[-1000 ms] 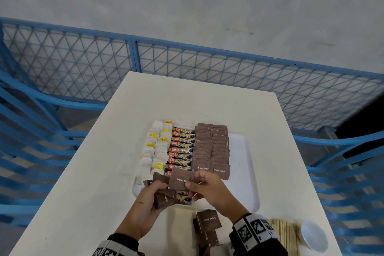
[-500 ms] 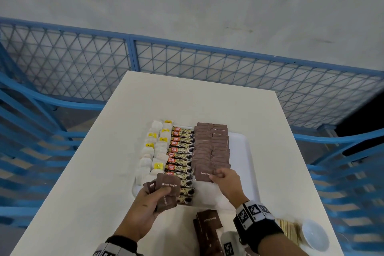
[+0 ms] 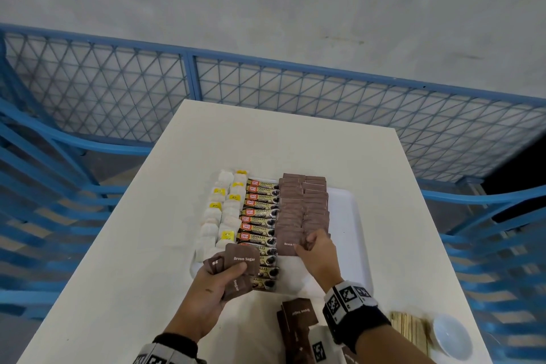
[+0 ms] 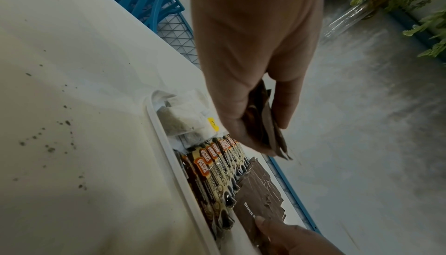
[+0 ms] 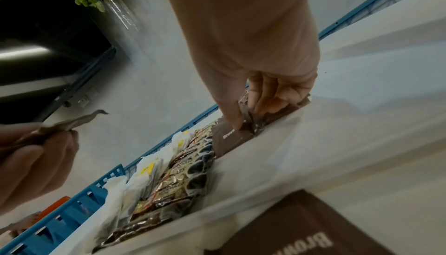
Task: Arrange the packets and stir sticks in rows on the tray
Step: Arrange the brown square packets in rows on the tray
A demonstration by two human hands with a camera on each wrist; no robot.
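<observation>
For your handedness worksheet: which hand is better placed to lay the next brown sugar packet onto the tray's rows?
Right. The right hand already rests at the brown sugar rows on the tray, while the left hand grips the spare packets as supply.

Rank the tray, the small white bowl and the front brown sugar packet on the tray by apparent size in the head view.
1. Tray
2. White bowl
3. Front brown sugar packet

The bowl sits nearer the camera, so the last two are unsure.

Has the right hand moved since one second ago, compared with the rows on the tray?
Yes. The right hand has moved away from the left hand, forward and right, to the near end of the brown sugar rows on the tray.
</observation>
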